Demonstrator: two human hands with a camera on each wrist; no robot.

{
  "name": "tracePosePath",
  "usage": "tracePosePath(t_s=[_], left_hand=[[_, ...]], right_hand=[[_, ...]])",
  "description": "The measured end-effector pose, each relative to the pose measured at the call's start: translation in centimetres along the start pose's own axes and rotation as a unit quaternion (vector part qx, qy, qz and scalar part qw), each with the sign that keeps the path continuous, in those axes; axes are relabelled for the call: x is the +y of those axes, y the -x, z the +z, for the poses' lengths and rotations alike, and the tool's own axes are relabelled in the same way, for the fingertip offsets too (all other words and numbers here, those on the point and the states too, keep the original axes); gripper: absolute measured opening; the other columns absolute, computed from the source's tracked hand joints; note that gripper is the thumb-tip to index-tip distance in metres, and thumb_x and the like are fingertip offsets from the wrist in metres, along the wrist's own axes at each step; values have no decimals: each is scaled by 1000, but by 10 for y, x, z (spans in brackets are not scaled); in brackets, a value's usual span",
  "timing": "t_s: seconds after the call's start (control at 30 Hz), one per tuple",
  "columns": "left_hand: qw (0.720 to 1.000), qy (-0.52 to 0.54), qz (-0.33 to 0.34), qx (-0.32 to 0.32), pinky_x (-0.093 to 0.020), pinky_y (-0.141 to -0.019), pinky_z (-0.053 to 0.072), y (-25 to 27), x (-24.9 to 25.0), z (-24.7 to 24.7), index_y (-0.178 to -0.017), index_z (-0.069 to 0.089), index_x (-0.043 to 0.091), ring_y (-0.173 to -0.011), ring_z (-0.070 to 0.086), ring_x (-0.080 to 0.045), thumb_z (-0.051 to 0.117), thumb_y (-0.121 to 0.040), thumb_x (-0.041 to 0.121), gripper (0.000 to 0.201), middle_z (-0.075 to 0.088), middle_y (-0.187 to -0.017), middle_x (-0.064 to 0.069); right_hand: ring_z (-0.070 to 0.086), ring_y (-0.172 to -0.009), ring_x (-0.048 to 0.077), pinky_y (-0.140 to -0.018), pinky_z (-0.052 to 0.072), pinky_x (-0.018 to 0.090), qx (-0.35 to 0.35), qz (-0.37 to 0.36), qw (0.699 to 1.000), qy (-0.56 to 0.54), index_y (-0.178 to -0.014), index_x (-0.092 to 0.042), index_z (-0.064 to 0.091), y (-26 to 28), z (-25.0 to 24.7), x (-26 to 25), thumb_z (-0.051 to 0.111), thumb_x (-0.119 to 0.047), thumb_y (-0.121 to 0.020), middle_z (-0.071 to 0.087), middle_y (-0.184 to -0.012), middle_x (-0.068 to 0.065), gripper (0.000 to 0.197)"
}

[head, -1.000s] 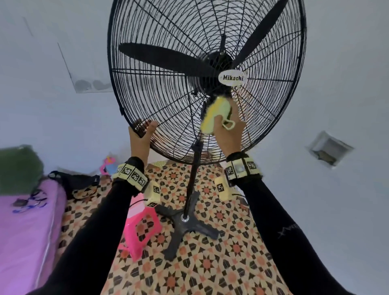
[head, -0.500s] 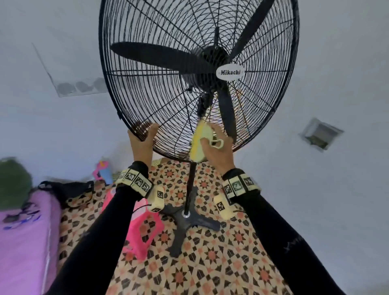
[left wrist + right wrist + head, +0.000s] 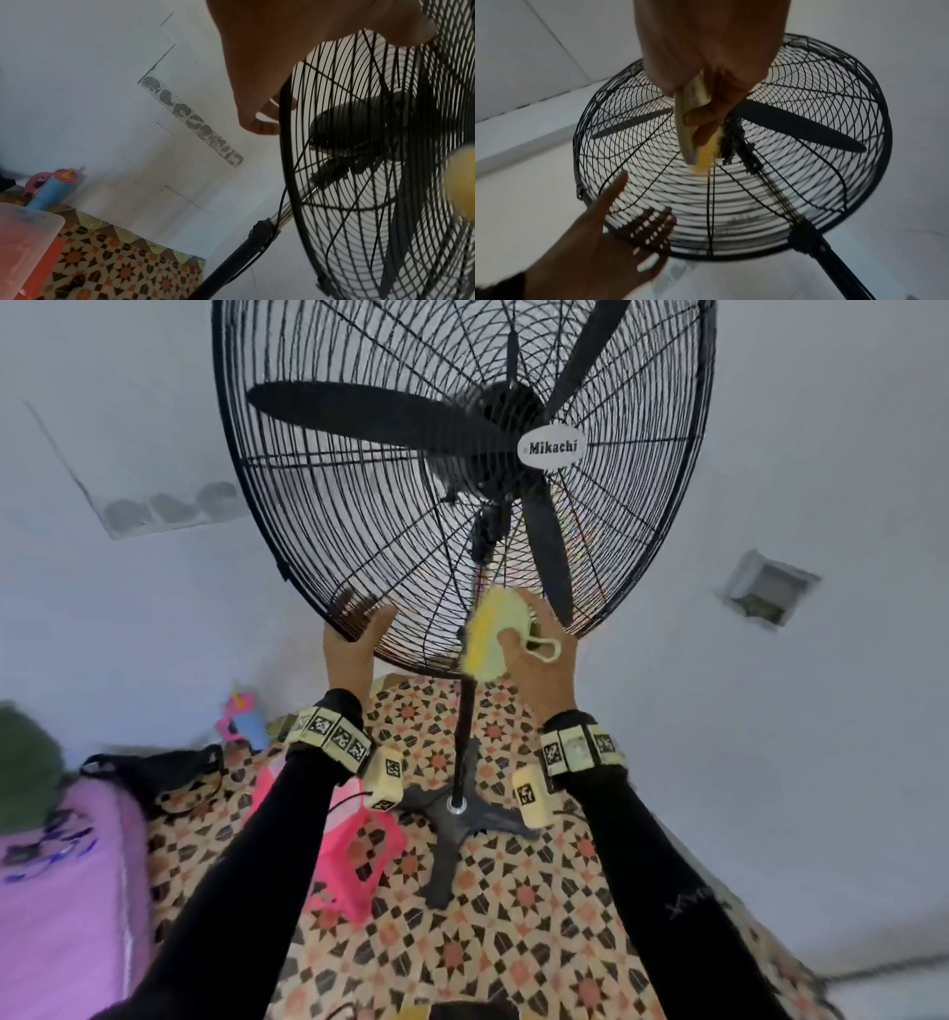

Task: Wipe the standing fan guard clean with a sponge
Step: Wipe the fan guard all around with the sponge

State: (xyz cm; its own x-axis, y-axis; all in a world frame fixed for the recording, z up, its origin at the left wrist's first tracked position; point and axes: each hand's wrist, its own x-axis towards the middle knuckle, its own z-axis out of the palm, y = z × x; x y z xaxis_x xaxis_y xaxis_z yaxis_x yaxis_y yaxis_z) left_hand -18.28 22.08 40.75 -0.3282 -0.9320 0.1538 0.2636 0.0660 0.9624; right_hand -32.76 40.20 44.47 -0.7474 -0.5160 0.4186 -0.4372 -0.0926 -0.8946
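- The fan guard [image 3: 359, 516], a black wire cage, is filling the upper centre of the head view, with a white "Mikachi" badge [image 3: 547, 447] being shown at its hub.
- The yellow sponge [image 3: 488, 639] is being gripped in the right hand [image 3: 539, 660], thumb across its near face, and is being pressed against the lower part of the guard, just right of the pole [image 3: 464, 711].
- In the right wrist view, the sponge [image 3: 703, 156] is being pinched between curled fingers [image 3: 706, 121] against the wires, just beside a dark clump at the hub.
- The guard's lower-left rim is being gripped by the left hand [image 3: 352, 649]; its fingers [image 3: 652, 225] are being seen curled behind the wires, thumb lying on the near side.
- A pale loop [image 3: 543, 649] is being seen over the back of the right hand.
- The fan's base [image 3: 452, 819] is being seen standing on a patterned floor [image 3: 513, 916] in the lower centre of the frame.
- A pink stool [image 3: 369, 860] is being shown just left of the base, and a purple bed [image 3: 56, 891] at the lower left edge.
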Motion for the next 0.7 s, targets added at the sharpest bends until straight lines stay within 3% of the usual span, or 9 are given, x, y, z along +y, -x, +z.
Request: tracePosePath(t_s=[0.07, 0.1, 0.2, 0.27, 0.33, 0.43, 0.57, 0.63, 0.7], left_hand=[[999, -14, -23, -46, -49, -97, 58, 5, -3, 2, -115, 71, 31, -109, 70, -12, 90, -66, 58, 60, 75, -114, 5], [998, -19, -38, -56, -45, -92, 61, 8, -4, 4, -120, 68, 26, -108, 70, -9, 91, -63, 58, 70, 75, -115, 6], [995, -38, -63, -72, -51, -97, 55, 11, -4, 5, -143, 50, 23, -127, 61, -17, 93, -61, 62, 101, 64, -138, 3], [993, -41, -72, -83, -56, -97, 55, 11, -6, 0, -149, 42, 26, -133, 57, -22, 94, -62, 60, 106, 57, -146, 1], [993, -41, -76, -86, -54, -94, 57, 13, -1, -2, -149, 41, 26, -132, 57, -22, 93, -64, 58, 105, 57, -146, 0], [993, -35, -50, -105, -54, -92, 59, 13, -3, -3, -138, 48, 29, -126, 62, -19, 89, -76, 43, 75, 63, -137, 1], [993, -23, -39, -108, -58, -89, 59, 15, -4, 3, -121, 56, 28, -109, 71, -9, 85, -83, 31, 48, 75, -107, 17], [993, -19, -36, -113, -60, -89, 59, 14, -7, 1, -117, 58, 27, -106, 72, -11, 84, -84, 30, 42, 76, -103, 19], [993, -18, -34, -112, -61, -89, 58, 9, -9, -2, -119, 58, 31, -107, 71, -11, 88, -79, 36, 50, 75, -107, 18]], right_hand=[[66, -95, 13, -79, 57, 24, 74, -40, 996, 11, -145, -26, 51, -11, -2, -5, 60, -16, -98, 70, -113, 2, 50], [67, -97, 17, -80, 58, 27, 98, -55, 993, 22, -149, -26, 47, -14, 0, -4, 58, -18, -99, 70, -117, 7, 51], [61, -73, 6, -69, 51, 20, 89, -48, 994, 37, -152, -24, 46, 11, 23, 7, 56, -17, -100, 71, -95, 8, 53], [55, -68, 6, -76, 45, 21, 24, -40, 998, 48, -150, -29, 47, 42, 34, 23, 56, -19, -97, 68, -88, 8, 55], [57, -76, 16, -85, 47, 28, -27, -3, 998, 53, -146, -37, 50, 63, 36, 32, 57, -23, -92, 70, -97, 6, 56], [66, -96, 30, -86, 59, 50, 31, 57, 997, 42, -137, -51, 46, 53, 31, 17, 58, -32, -90, 70, -111, 1, 52], [67, -76, 15, -67, 56, 26, 147, 0, 989, 31, -136, -38, 51, 37, 34, 1, 59, -19, -98, 69, -95, -16, 43], [65, -84, 12, -77, 55, 24, 116, 28, 992, 42, -138, -39, 53, 49, 46, 9, 59, -19, -98, 69, -105, -15, 46], [59, -93, 15, -87, 50, 27, 64, 55, 995, 46, -141, -40, 54, 67, 55, 19, 59, -23, -96, 68, -115, -1, 49]])
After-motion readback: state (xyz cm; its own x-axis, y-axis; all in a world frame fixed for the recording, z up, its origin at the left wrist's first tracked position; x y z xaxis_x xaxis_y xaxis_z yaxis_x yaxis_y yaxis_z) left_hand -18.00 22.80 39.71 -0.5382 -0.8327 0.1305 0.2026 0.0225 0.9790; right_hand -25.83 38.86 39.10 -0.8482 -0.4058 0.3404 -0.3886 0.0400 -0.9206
